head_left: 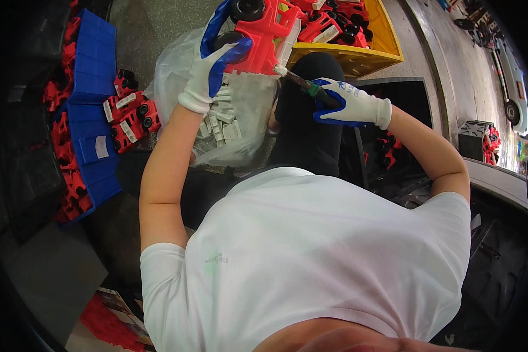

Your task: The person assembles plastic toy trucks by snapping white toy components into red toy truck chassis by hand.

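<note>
My left hand (208,73), in a white glove with blue palm and fingers, grips a red toy truck (263,44) with black wheels by its side. A white strip (288,42) sits along the truck's right end. My right hand (349,102), gloved alike, is wrapped around a dark rod-like hand tool (298,80) with a green band. The tool's pale tip meets the truck's lower right corner; its exact kind is unclear. Beneath the truck, a clear plastic bag (249,144) holds several white plastic parts (222,120).
A yellow bin (387,50) with red toy trucks stands beyond my knee. At the left are blue bins (94,56) with red trucks, and more red trucks (136,117) lie beside them. A black crate (408,91) is under my right forearm.
</note>
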A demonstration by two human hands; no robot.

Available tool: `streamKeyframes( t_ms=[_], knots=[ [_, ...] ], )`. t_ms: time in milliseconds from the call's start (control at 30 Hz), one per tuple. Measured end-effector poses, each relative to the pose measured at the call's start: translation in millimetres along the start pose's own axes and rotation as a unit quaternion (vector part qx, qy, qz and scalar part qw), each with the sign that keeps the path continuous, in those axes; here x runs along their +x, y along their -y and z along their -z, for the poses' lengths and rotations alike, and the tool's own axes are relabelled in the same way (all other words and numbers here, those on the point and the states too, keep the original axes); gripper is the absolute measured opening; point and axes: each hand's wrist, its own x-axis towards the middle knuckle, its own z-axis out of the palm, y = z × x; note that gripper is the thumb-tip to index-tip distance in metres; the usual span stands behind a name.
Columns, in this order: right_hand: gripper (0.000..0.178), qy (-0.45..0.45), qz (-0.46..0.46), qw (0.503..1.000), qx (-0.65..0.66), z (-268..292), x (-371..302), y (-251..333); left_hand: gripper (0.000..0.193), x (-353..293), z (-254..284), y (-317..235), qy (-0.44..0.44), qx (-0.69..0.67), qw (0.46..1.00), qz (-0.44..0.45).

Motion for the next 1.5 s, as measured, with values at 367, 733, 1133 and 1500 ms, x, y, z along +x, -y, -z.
streamKeyframes(
  t_ms=[367,733,1133,1500],
  knots=[
    [0.056,-0.094,-0.002,0.995,-0.027,-20.3,2.1,6.7,0.058,15.7,-5.6,-5.8,0.023,0.012,1.0,-0.008],
    [0.05,-0.395,-0.073,0.908,-0.118,63.4,16.7,-116.0,0.052,3.7,71.7,-31.5,-0.096,0.146,0.982,-0.075],
    [0.018,0.014,-0.332,0.943,-0.033,152.4,9.6,-406.4,0.043,-235.9,376.9,-53.6,-0.552,0.095,0.826,0.059],
    [0.035,-0.051,-0.065,0.92,0.384,88.4,110.7,-98.2,0.092,-355.3,497.4,115.8,-0.49,0.357,0.696,0.384]
  ],
)
